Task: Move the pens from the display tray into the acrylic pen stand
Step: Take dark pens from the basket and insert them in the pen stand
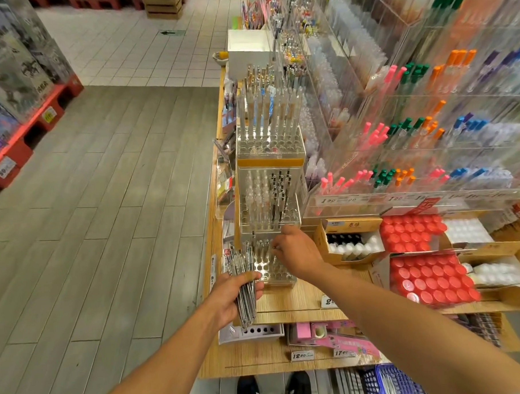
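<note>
A pen bundle [245, 289] is being gripped by the left hand [227, 299]; the right hand [297, 251], fingers pinched at the stand [270, 265], should be lowering each pen upright into one hole.

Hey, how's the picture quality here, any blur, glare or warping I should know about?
Head view: wide-angle warping bends the floor planks and shelves at the edges; the upper right pen display is smeared with blur; glare glints off the clear pen stand; both hands, left and right, look fairly sharp.

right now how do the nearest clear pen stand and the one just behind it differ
The nearest stand sits lowest, its holes mostly empty, with the right hand at its top. The stand behind stands higher and holds many upright pens, clear and dark. Both are clear acrylic with round holes.
</note>
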Tool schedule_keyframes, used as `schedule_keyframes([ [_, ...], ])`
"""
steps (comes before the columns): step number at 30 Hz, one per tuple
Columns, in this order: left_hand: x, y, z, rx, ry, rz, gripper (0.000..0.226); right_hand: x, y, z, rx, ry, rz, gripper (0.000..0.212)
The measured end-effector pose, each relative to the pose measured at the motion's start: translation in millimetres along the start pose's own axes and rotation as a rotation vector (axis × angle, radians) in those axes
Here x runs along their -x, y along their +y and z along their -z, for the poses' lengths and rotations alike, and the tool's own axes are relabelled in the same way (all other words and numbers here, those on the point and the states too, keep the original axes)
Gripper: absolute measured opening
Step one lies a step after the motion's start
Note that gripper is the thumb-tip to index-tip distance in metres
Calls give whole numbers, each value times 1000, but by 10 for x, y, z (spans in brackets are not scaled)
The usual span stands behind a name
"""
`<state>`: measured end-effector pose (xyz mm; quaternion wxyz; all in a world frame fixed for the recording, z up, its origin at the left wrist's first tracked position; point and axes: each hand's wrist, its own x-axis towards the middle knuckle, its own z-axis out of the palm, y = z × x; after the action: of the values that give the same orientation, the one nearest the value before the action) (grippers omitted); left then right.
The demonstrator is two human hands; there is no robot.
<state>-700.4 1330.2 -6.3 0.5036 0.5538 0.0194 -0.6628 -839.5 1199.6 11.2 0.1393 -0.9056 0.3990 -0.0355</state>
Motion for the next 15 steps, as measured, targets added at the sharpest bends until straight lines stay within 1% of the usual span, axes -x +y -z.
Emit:
schedule_keyframes([
  [2, 19, 9, -20, 13, -1, -9, 71, 42, 7, -13, 6, 22, -11, 24],
  [4, 21, 9, -40, 20, -2, -15, 85, 102, -8, -6, -39, 90, -29, 23],
  [6, 10, -14, -49, 23, -7, -15, 91, 142, -28, 4, -85, 122, -9, 20],
  [7, 1, -31, -50, 19, -9, -14, 89, 150, -50, 11, -125, 79, 2, 20],
  [8, -7, -48, -53, 11, -10, -12, 81, 151, -86, 24, -194, 0, -13, 22],
  [10, -13, -75, -66, -6, -18, -13, 64, 141, -165, 39, -403, -162, -107, 29],
  [11, -15, -84, -74, -8, -24, -18, 57, 135, -192, 37, -512, -206, -160, 31],
  [13, -12, -91, -89, 5, -30, -29, 47, 142, -232, 46, -714, -253, -249, 27],
  [15, 8, -90, -86, 5, -42, -31, 48, 152, -240, 72, -899, -260, -325, 15],
])
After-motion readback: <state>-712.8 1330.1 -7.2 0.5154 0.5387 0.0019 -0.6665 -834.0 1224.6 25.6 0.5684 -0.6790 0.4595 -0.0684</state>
